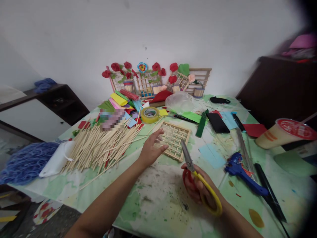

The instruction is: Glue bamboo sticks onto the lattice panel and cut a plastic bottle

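My left hand (151,149) reaches over the left part of a small wooden stick grid (177,138) lying on the table; its fingers are spread, with what looks like a clear, see-through material at the fingertips, too faint to make out. Scissors (188,160) with yellow and red handles are held in my right hand (198,186), blades together and pointing up toward the grid's right edge. Many thin wooden sticks (106,145) lie in a loose pile left of my left hand. A roll of yellow tape (150,114) sits behind the grid.
At the right are a blue glue gun (244,175), a black phone (218,122), a cup with a red lid (284,134) and blue paper (212,155). Blue yarn (22,162) lies far left. Stick frames with red paper flowers (115,67) lean against the wall.
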Demonstrator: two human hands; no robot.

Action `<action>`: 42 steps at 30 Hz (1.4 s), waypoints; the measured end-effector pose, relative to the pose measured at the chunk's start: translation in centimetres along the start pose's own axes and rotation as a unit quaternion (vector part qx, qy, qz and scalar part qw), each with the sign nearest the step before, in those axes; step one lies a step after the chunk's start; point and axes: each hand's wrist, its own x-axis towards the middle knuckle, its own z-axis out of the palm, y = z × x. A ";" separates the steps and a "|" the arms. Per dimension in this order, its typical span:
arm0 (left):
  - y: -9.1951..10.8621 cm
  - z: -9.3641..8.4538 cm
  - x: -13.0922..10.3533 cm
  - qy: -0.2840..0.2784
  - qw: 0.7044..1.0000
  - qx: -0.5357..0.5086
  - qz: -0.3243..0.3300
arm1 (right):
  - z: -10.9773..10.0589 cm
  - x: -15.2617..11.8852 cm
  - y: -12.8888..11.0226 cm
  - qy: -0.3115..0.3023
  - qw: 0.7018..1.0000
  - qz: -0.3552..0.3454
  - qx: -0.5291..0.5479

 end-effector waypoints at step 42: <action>0.2 2.2 -1.7 -0.048 0.998 -0.036 -0.005 | 1.1 -0.3 0.6 -0.009 0.999 0.031 -0.035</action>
